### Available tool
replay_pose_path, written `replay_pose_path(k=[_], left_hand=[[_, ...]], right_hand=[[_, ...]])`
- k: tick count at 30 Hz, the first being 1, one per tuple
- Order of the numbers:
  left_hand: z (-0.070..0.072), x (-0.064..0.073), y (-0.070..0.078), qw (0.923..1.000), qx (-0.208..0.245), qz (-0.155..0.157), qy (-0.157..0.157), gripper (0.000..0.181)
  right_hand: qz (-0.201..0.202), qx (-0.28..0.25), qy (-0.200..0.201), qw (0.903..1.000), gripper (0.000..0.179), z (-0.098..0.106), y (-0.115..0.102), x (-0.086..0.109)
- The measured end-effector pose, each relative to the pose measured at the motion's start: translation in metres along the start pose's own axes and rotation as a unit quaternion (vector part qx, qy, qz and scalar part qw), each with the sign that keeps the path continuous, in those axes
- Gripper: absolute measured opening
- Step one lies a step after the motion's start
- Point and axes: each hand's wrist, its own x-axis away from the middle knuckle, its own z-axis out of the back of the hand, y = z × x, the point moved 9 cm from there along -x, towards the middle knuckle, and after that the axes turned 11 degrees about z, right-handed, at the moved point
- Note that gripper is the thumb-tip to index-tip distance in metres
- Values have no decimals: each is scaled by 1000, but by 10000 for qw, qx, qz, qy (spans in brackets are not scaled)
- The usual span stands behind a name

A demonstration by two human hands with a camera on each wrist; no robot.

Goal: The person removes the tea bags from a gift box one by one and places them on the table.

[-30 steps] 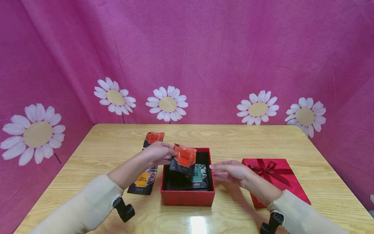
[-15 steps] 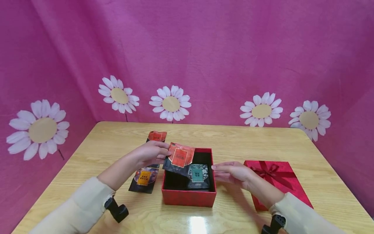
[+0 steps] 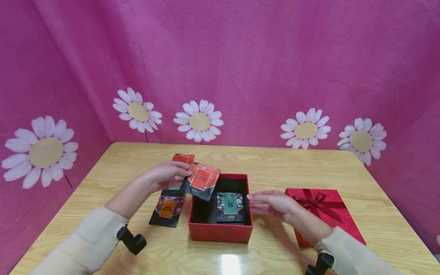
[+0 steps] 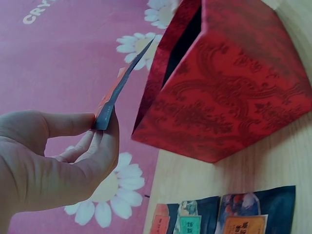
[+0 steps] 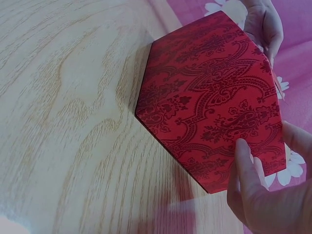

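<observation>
My left hand (image 3: 168, 173) pinches a black pouch with an orange-red top (image 3: 202, 178) between thumb and fingers, tilted above the left rim of the red box (image 3: 220, 233). In the left wrist view the pouch (image 4: 113, 97) shows nearly edge-on. Inside the open box, a dark pouch with a green label (image 3: 230, 206) lies at the right. My right hand (image 3: 271, 203) touches the box's right side, fingers extended on the patterned outer wall and thumb at the rim, as the right wrist view shows.
A column of pouches lies left of the box: one with an orange label (image 3: 166, 210), a green-labelled one (image 4: 189, 222) and a red-topped one (image 3: 183, 158). The red lid (image 3: 330, 214) with its ribbon bow lies at the right. A pink daisy curtain (image 3: 247, 76) hangs behind the table.
My left hand has moved left with the red-topped pouch, from above the box's inside to its left rim, uncovering the green-labelled pouch within. My right hand stays at the box's side.
</observation>
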Motion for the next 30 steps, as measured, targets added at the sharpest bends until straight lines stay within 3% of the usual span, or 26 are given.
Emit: replay_pose_path(k=[7,17,25,30], left_hand=[[16,1,5,9998,174,-106,14,46],[45,-10,-1,9979,604,-218,108,56],[66,-29,-11,9956,926,-130,25,58],[89,-47,-22,9950,951,-25,301,58]], right_hand=[[17,34,-11,10000,65,1,-1,0],[103,-24,-53,9999,66,0,-4,-3],[53,-38,30,10000,64,1,-3,-3],[98,-80,25,9999,63,2,0,0]])
